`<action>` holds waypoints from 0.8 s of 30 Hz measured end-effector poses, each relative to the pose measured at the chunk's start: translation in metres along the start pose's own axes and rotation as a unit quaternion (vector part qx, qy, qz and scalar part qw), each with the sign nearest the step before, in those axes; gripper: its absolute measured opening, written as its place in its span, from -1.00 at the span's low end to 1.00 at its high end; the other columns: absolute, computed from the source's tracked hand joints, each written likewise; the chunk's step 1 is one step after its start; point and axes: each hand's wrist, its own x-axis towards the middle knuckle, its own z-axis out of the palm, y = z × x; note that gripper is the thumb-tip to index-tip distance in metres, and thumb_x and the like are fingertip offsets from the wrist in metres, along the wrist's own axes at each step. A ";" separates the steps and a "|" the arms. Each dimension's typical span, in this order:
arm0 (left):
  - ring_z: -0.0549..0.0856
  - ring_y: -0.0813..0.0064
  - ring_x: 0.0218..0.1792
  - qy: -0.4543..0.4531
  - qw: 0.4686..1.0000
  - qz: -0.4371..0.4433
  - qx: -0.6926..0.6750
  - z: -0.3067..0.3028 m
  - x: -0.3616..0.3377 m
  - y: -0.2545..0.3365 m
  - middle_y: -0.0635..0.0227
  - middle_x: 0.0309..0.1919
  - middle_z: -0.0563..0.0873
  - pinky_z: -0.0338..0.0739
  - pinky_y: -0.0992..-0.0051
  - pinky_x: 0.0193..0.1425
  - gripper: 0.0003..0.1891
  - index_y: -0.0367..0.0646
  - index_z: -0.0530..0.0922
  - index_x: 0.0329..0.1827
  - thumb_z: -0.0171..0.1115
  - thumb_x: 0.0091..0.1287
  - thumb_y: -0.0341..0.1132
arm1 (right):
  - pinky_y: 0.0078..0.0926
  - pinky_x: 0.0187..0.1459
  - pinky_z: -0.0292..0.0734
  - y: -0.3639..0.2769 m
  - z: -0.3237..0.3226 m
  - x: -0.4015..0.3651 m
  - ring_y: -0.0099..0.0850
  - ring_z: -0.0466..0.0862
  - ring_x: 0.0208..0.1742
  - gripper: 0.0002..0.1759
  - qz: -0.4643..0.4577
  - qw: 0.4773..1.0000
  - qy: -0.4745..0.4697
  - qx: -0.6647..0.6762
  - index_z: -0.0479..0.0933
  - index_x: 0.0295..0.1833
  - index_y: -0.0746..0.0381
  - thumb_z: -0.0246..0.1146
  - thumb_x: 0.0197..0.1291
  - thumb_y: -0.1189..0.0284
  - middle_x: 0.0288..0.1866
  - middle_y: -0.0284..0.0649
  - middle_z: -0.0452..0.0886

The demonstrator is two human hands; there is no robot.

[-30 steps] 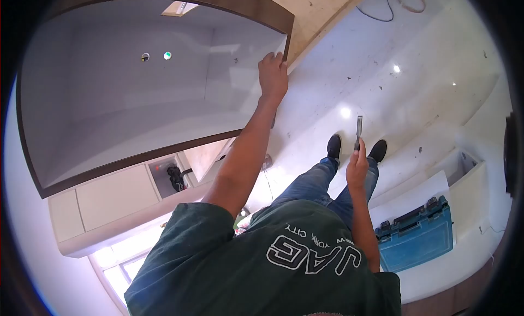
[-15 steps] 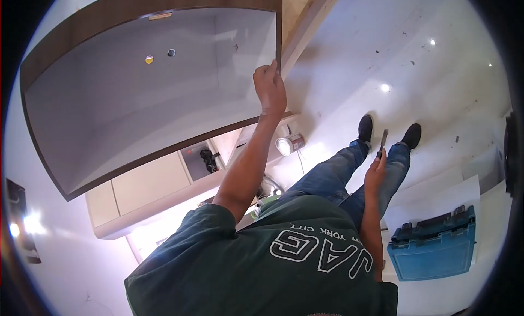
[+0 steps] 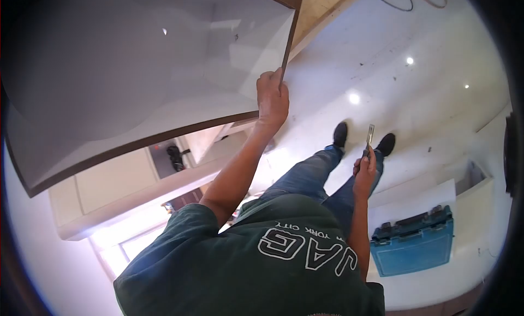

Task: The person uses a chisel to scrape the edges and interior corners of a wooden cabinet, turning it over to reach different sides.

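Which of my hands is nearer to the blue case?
Right. In the picture, your right hand, holding a tool, is above and left of the case; your left hand is farther off, gripping the cabinet edge.

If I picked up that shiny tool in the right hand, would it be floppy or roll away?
The shiny tool would probably feel stiff, since its metal-looking blade is straight. Its flat blade may discourage rolling. It's probably light: the right hand holds it alone.
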 end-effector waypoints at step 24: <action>0.74 0.52 -0.21 -0.565 0.612 -0.094 -0.545 0.015 -0.158 0.078 0.32 -0.17 0.81 0.66 0.45 -0.06 -0.81 -0.23 0.71 -0.04 0.20 0.63 -0.30 | -0.25 0.07 0.65 -0.018 0.102 -0.177 -0.23 0.78 -0.01 -0.54 -0.163 0.958 0.182 -0.149 0.53 0.36 0.27 0.29 0.44 0.32 -0.05 -0.09 0.78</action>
